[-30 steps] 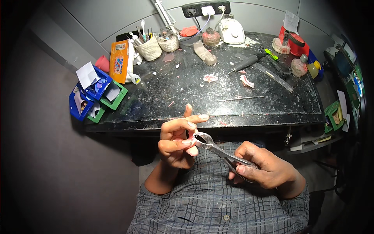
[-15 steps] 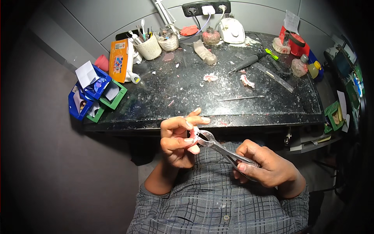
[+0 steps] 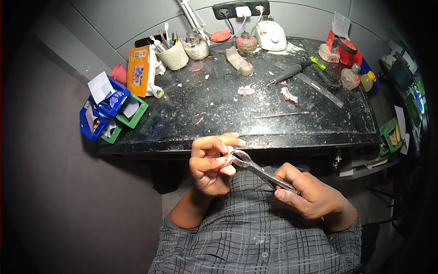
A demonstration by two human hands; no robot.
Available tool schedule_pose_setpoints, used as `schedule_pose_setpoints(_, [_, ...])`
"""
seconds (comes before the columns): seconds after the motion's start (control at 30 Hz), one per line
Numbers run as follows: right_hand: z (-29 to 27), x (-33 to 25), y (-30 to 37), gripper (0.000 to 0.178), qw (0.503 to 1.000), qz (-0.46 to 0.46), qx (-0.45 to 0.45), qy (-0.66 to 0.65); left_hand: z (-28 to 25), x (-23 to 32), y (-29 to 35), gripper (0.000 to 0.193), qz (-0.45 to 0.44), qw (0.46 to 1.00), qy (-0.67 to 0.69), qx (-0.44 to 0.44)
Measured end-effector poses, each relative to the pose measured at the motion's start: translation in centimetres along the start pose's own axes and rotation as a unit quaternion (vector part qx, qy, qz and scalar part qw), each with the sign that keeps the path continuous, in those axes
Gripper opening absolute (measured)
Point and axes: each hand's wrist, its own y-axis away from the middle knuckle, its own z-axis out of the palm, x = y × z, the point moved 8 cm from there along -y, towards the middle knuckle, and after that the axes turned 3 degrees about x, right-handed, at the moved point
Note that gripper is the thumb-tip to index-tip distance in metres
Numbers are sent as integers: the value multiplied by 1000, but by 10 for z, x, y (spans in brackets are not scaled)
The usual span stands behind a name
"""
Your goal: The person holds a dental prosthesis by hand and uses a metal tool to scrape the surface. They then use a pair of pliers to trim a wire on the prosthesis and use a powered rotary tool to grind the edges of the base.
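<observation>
My left hand [image 3: 211, 165] pinches a small pink and white piece [image 3: 229, 156], perhaps a dental plate, between thumb and fingers in front of the desk edge. Fingers cover most of the piece. My right hand [image 3: 311, 192] is wrapped round the handles of metal pliers [image 3: 263, 173] with curved jaws. The jaw tips meet the piece at its right side. On the desk beyond lie two crumbled pink and white lumps [image 3: 246, 91] [image 3: 289, 95] and a thin metal instrument [image 3: 282, 114].
A dusty black desk [image 3: 182, 109] spans the view. A dark handpiece [image 3: 285, 74] and a clear ruler [image 3: 320, 91] lie at right. Blue and green trays [image 3: 132, 111], an orange box [image 3: 138, 68] and a tool cup [image 3: 174, 56] stand left. A white device [image 3: 271, 36] is at the back.
The pliers' handles have been squeezed closer together and their jaws have come nearer each other on the piece. My left hand has shifted slightly right.
</observation>
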Motion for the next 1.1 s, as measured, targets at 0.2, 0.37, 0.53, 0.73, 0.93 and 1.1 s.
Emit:
schedule_pose_setpoints(0.2, [0,7,0,22,1000,15,-12,-14,-2,1,0,31,26,999,-33,-23])
schedule_pose_setpoints(0.37, [2,3,0,23,998,38,-20,-44,-4,-3,3,32,8,1000,-10,3])
schedule_pose_setpoints(0.53, [5,5,-1,25,995,12,-7,-98,-3,-4,3,32,-9,1000,3,13])
schedule_pose_setpoints(0.73, [9,6,1,24,989,52,-35,-136,-4,2,4,33,43,998,-43,-4])
schedule_pose_setpoints(0.93, [6,3,-1,21,993,60,-37,-96,-4,6,5,31,68,995,-67,-6])
schedule_pose_setpoints(1.1, [1,10,-4,22,999,-11,0,-48,-4,-1,6,30,50,996,-76,-9])
